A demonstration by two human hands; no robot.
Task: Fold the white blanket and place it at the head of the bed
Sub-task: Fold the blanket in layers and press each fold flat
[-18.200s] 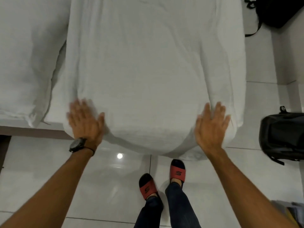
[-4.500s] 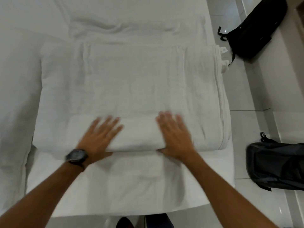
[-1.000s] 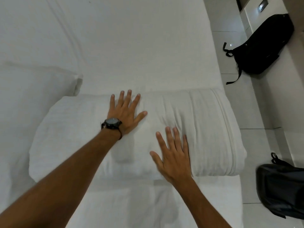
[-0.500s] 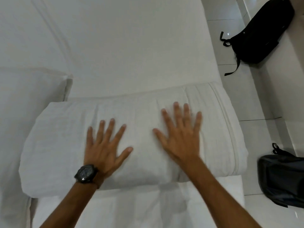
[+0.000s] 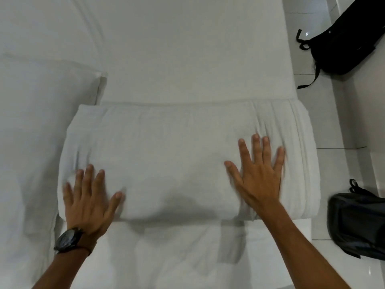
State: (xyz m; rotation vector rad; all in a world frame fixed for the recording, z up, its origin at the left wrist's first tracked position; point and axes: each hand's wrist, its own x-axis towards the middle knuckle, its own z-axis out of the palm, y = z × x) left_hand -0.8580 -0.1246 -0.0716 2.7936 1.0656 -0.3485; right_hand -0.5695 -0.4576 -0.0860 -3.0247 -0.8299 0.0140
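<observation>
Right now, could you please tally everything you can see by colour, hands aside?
White: 3, the blanket, the pillow and the bed.
Black: 3, two bags and the watch.
Total: 6.

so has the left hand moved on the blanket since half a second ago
Yes. The left hand has slid toward the folded blanket's left end, nearer the pillow, and now sits by the blanket's near-left corner.
</observation>
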